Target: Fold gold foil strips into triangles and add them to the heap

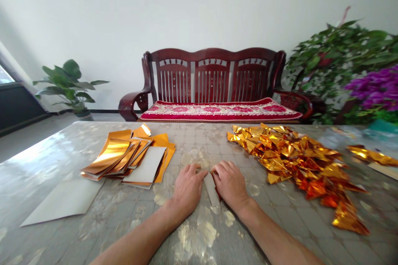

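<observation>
left hand (186, 186): narrow, fingers at strip's top end | right hand (230, 182): narrow, gripping same end | foil strip (212, 190): silver side up, on bench (199, 145), between hands | gold foil triangles (298, 161): heaped right | foil sheets (124, 157): stacked left

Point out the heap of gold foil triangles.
In the head view, the heap of gold foil triangles lies on the right of the table, just right of the right hand, with the wooden bench beyond it.

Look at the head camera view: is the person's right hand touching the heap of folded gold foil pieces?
No, the right hand rests on the folded paper strip between the hands, apart from the heap of folded gold foil pieces.
</observation>
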The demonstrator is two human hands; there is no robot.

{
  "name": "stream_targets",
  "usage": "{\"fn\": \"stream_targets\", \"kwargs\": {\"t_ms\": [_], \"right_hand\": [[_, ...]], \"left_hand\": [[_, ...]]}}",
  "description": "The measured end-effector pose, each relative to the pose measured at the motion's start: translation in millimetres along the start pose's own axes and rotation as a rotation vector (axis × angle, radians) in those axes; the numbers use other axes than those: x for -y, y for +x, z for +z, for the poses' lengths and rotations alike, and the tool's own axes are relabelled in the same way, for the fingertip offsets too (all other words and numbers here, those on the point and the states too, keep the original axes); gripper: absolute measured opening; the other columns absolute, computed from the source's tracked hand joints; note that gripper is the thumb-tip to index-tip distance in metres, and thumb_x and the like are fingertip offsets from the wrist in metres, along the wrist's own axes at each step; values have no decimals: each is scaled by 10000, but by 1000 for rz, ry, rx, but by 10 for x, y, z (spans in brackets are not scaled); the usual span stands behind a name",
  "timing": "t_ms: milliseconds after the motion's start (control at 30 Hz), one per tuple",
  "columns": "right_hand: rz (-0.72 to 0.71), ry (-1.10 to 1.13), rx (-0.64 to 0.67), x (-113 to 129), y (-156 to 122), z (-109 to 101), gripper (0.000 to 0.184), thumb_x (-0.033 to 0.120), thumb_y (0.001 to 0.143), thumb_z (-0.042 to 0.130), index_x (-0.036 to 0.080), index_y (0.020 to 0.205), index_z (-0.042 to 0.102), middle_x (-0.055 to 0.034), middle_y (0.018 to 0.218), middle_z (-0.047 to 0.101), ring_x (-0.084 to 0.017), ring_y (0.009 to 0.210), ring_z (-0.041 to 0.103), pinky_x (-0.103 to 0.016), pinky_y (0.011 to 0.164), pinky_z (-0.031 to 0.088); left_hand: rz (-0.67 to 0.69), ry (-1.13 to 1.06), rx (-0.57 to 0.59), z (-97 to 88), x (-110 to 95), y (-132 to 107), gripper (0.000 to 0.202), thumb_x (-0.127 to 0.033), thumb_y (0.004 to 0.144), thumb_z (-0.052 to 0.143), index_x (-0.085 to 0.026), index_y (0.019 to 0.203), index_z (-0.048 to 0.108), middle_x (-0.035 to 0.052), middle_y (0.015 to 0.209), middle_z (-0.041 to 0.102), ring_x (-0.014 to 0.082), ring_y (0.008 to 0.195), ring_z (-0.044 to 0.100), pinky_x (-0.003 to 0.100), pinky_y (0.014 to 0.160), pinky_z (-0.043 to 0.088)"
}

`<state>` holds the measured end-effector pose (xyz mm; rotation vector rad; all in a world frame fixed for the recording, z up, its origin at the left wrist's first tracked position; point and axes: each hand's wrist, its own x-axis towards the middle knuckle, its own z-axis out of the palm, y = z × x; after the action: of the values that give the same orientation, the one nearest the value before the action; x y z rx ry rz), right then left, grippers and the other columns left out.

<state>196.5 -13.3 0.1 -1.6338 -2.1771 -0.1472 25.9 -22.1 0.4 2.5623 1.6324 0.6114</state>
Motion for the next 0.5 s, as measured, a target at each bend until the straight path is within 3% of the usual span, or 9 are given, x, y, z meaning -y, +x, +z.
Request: {"fn": "stream_targets", "kwargs": {"t_ms": [500], "right_hand": [[-144,-3,-114,-34,-68,15,142,152,886,628,240,799,699,-27,810,639,-205,852,517,-311,735,344]], "left_hand": [[14,47,60,-44,7,32,329,-196,953,466,-320,1169,682,45,1185,633,238,1035,538,363,909,462]]}}
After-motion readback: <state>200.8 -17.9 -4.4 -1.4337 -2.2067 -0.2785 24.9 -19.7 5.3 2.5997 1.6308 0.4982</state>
